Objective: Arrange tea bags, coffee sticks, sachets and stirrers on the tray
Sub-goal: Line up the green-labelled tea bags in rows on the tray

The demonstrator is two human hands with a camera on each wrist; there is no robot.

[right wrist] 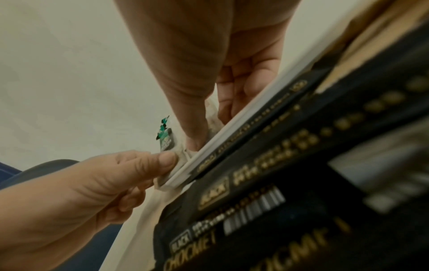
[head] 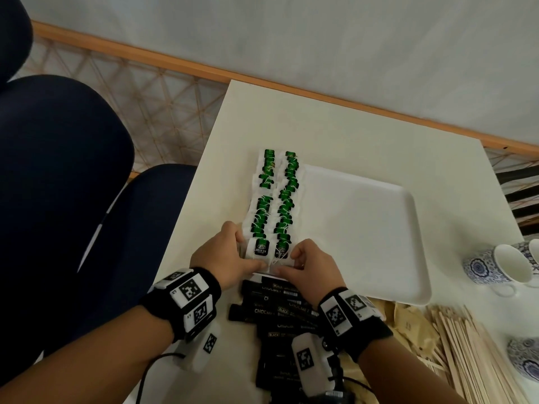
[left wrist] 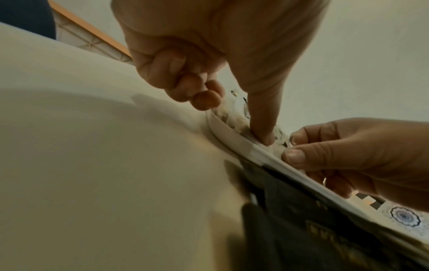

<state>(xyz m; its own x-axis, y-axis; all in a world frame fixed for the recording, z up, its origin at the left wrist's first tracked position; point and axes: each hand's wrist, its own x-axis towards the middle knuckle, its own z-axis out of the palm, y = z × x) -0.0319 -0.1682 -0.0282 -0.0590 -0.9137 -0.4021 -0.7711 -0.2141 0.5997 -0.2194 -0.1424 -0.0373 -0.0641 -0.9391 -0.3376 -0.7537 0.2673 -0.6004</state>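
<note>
Two rows of green-tagged tea bags [head: 275, 199] run along the left side of the white tray [head: 364, 228]. Both hands meet at the near end of the rows. My left hand [head: 242, 252] curls around the nearest bag of the left row [head: 260, 248], thumb [left wrist: 264, 128] pressing down just inside the tray rim [left wrist: 232, 135]. My right hand [head: 287, 262] pinches the nearest bag of the right row [head: 281, 252] between thumb [right wrist: 192, 119] and fingers. A pile of black coffee sticks [head: 277, 310] lies just below the tray's near edge, under my wrists.
Brown paper sachets [head: 408, 325] and a heap of wooden stirrers [head: 472, 354] lie at the right front of the table. Blue-patterned cups [head: 495, 269] stand right of the tray, another [head: 525, 357] nearer. Dark chairs [head: 58, 170] stand off the table's left edge.
</note>
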